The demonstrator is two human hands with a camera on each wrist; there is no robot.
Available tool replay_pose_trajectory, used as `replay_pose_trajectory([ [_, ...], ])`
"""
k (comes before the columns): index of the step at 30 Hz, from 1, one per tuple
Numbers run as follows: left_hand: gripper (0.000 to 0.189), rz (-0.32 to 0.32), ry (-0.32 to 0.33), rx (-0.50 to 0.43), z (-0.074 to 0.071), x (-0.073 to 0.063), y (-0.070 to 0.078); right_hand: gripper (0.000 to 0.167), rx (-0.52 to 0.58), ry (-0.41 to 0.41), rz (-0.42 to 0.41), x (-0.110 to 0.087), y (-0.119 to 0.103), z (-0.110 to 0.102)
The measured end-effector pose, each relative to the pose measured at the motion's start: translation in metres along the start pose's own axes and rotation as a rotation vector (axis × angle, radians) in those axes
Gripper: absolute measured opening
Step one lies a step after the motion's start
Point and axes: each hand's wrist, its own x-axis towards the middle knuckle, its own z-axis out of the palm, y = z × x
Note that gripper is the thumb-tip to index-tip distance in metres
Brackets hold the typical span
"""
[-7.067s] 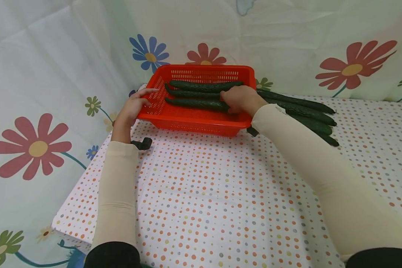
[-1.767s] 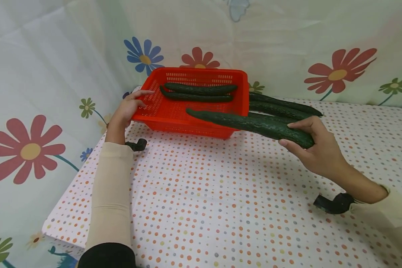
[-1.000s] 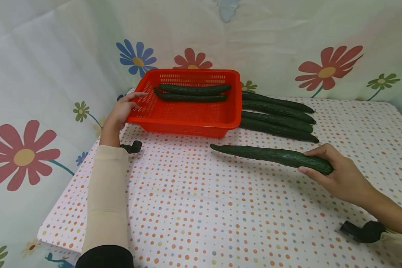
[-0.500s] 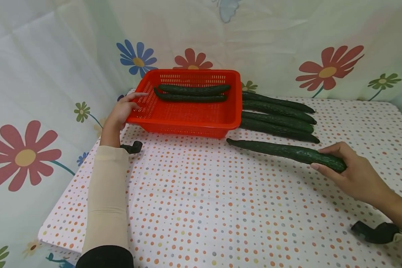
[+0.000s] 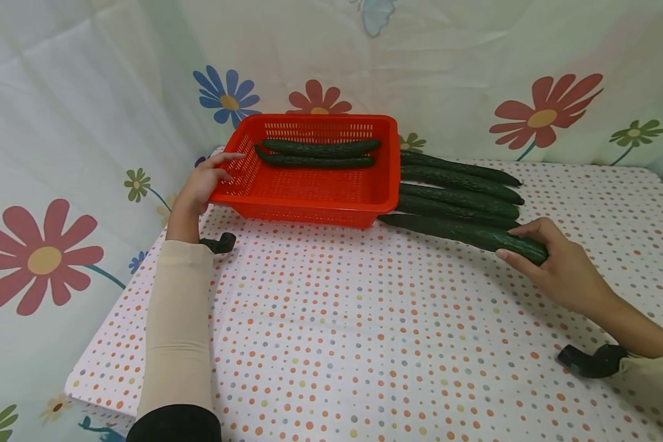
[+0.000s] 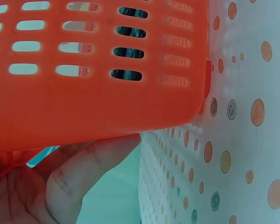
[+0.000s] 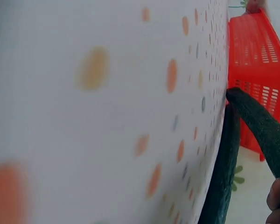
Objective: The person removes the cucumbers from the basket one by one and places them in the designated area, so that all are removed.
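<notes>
My right hand (image 5: 568,270) grips the thick end of a long dark green cucumber (image 5: 458,231), thumb on the near side. The cucumber's thin end points left, close to the basket's near right corner. In the right wrist view this cucumber (image 7: 261,121) stretches from the fingertips toward the red basket. My left hand (image 5: 201,181) holds the left end of the red plastic basket (image 5: 309,209), fingers over its rim. The left wrist view shows the thumb (image 6: 91,165) against the basket's underside. Two cucumbers (image 5: 320,148) lie along the basket's back wall.
Several cucumbers (image 5: 461,178) lie side by side right of the basket, their left ends partly hidden by it. A dotted cloth covers the table (image 5: 320,319). A flowered curtain (image 5: 431,67) hangs behind and at the left.
One cucumber has left the basket in my right hand. It went right and down, then moved back up beside the row of cucumbers. The left hand stays on the basket.
</notes>
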Motion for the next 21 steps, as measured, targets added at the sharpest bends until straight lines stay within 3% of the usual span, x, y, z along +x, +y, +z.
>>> replay_pose_trajectory([
  [11, 0.05, 0.021, 0.002, 0.02, 0.001, -0.001, 0.0, 0.048, -0.001, 0.014, 0.055, 0.012, 0.002, 0.003],
  [21, 0.05, 0.016, 0.002, 0.019, 0.0, 0.0, -0.002, 0.056, -0.042, -0.068, 0.113, 0.025, 0.004, 0.008],
])
